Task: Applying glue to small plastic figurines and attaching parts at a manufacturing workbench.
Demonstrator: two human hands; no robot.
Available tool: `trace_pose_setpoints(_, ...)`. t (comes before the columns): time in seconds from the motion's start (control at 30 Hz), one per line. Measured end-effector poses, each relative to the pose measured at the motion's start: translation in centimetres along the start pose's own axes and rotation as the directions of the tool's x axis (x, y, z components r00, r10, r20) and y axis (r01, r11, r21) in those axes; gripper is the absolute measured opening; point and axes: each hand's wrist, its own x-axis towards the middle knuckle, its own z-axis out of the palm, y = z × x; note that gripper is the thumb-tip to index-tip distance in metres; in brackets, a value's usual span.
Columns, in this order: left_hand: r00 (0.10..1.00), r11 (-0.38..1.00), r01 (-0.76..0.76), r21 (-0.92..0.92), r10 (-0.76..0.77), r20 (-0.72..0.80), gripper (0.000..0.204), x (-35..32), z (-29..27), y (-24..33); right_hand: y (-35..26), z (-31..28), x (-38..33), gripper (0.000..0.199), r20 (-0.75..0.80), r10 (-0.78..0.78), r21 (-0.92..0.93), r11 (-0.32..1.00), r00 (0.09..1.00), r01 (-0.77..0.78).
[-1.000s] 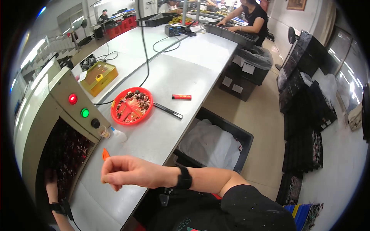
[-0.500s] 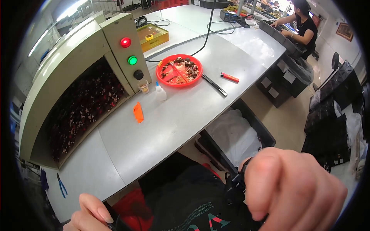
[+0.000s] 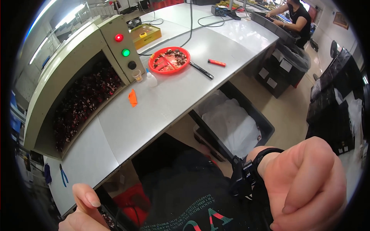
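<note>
right hand (image 3: 304,184): curled shut, nothing visibly held
left hand (image 3: 83,211): thumb up, grip unclear
orange piece (image 3: 133,97): on table (image 3: 162,104); I judged a slow reach best

Grey worktable (image 3: 162,111) carries a red sorting dish (image 3: 169,60) at 12 o'clock, a red marker (image 3: 216,62) and black pen (image 3: 201,70) just right of it, a small clear bottle (image 3: 151,79), an orange scrap (image 3: 133,97); a lined black bin (image 3: 235,123) stands at 3 o'clock.

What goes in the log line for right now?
left hand: empty, low by table edge | right hand: closed fist, near camera | orange piece: lying on table
</note>
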Motion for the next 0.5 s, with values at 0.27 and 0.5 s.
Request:
trace_pose_setpoints(0.27,0.987,0.993,-0.114,-0.044,0.118,0.113,0.022,-2.9,1.0,0.7,-5.4,0.4,0.2,0.04,0.083,-0.054,-0.052,0.997,0.995,0.058)
trace_pose_setpoints(0.5,0.844,0.919,-0.206,0.336,-0.007,0.537,0.056,-3.8,-1.4,0.8,-7.3,0.6,-2.5,0.034,0.097,0.556,-0.17,0.827,0.826,-0.536)
